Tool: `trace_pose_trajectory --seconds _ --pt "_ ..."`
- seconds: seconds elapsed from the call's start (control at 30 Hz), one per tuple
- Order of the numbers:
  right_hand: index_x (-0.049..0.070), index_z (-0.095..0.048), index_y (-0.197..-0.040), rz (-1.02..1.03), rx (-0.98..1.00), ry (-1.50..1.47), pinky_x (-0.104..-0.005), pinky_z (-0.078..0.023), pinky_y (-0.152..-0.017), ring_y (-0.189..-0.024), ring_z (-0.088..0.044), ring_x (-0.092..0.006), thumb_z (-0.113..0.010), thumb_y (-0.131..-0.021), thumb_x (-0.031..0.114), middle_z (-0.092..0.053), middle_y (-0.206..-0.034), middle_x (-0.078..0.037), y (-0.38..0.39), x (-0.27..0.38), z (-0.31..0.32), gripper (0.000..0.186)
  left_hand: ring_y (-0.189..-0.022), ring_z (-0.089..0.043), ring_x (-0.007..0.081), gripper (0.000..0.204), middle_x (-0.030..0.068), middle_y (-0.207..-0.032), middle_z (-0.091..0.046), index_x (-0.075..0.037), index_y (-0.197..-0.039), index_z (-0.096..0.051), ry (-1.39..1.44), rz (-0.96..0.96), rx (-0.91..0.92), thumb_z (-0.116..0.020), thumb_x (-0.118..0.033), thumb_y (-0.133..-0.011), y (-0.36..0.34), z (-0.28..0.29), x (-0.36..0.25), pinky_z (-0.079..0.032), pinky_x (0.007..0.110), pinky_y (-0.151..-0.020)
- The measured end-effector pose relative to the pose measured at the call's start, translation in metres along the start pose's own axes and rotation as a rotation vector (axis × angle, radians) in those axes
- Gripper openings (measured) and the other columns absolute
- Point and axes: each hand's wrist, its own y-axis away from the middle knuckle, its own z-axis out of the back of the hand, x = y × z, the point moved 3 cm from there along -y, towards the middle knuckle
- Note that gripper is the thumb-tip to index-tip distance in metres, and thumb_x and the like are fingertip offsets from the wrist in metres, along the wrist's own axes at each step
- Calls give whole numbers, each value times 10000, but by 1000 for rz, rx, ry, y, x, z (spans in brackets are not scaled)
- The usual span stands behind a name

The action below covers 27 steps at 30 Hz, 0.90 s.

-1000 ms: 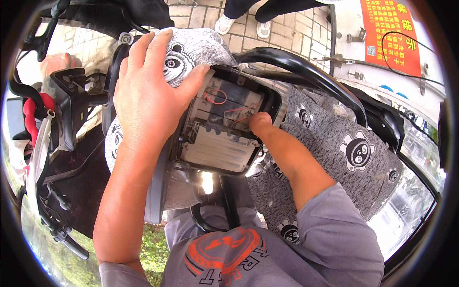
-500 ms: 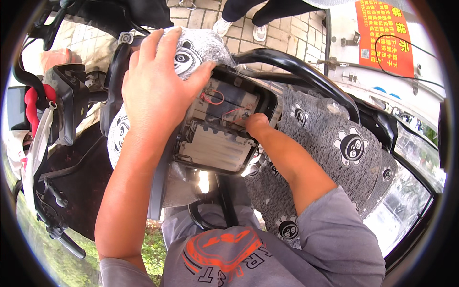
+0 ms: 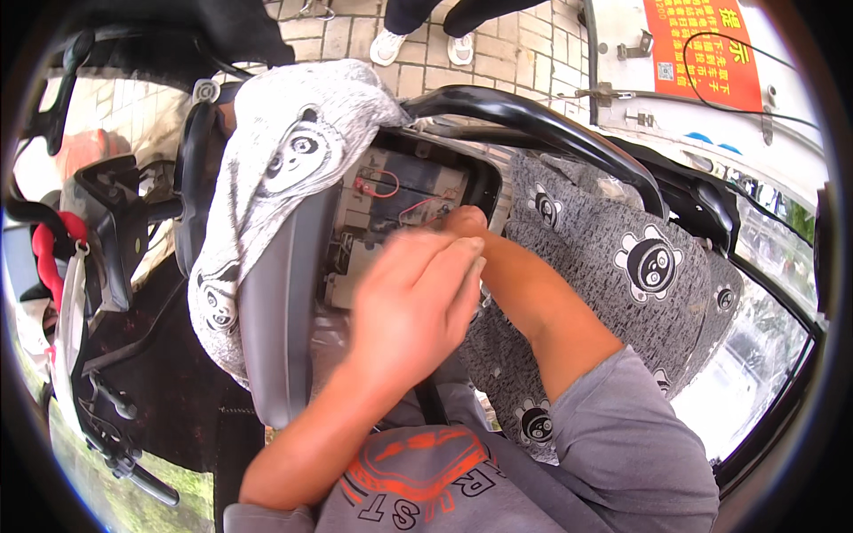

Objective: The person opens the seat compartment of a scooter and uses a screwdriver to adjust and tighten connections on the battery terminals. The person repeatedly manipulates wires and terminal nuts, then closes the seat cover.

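Observation:
My left hand (image 3: pixel 413 293), partly smeared by motion, is over the near side of the battery compartment (image 3: pixel 484 182) of an electric scooter. Its fingers stretch to the right, close to my right wrist, and I see nothing in them. My right hand (image 3: pixel 466 220) reaches into the right side of the compartment; its fingers are hidden. Grey batteries (image 3: pixel 418 173) sit inside, with a red wire (image 3: pixel 384 184) on top and another beside my right hand. To the left stands the raised grey seat (image 3: pixel 280 311), draped with a white panda-print cover (image 3: pixel 293 142).
A black rail (image 3: pixel 524 111) curves behind the compartment. Right of it lies a dark grey panda-print cover (image 3: pixel 586 240). Handlebar parts (image 3: pixel 107 426) are at the left. Another person's white shoes (image 3: pixel 386 46) stand on the paving, near a white cabinet with a red notice (image 3: pixel 702 53).
My left hand has come off the raised seat and moved down and right over the compartment. The panda-print cover on the seat is now exposed. My right hand stays inside the compartment.

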Motion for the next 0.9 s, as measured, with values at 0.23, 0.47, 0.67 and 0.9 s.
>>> trace_pose_trajectory --seconds 0.23,0.47,0.67,0.9 --pt "99 -693 -1041 146 -55 -68 -354 -537 -741 -1038 -623 -214 -607 -792 156 -655 -1110 -68 28 6 20 269 -1068 -508 380 372 208 -1127 -537 0 -1116 -526 -372 918 298 -617 -157 -791 62 -154 226 -421 428 -913" --pt "31 -672 -1033 262 -85 -252 -405 -511 -817 -1025 -616 -311 -562 -773 88 -636 -1101 -159 44 -16 16 288 -1157 -466 344 446 161 -1241 -491 -63 -1156 -531 -552 834 270 -653 -256 -773 69 -212 271 -401 435 -939" --pt "-65 -639 -988 204 -32 -490 -397 -504 -837 -989 -616 -351 -526 -761 111 -629 -1040 -240 48 -30 19 309 -920 -608 346 231 181 -983 -639 -91 -962 -665 -187 898 644 -612 -227 -784 61 -223 287 -481 416 -786" --pt "-79 -556 -1066 185 16 -597 -418 -478 -881 -1028 -587 -382 -528 -773 147 -595 -1087 -277 46 -38 16 371 -891 -646 285 188 170 -922 -671 -6 -928 -662 438 1070 297 -592 -149 -828 88 -248 299 -495 413 -789"
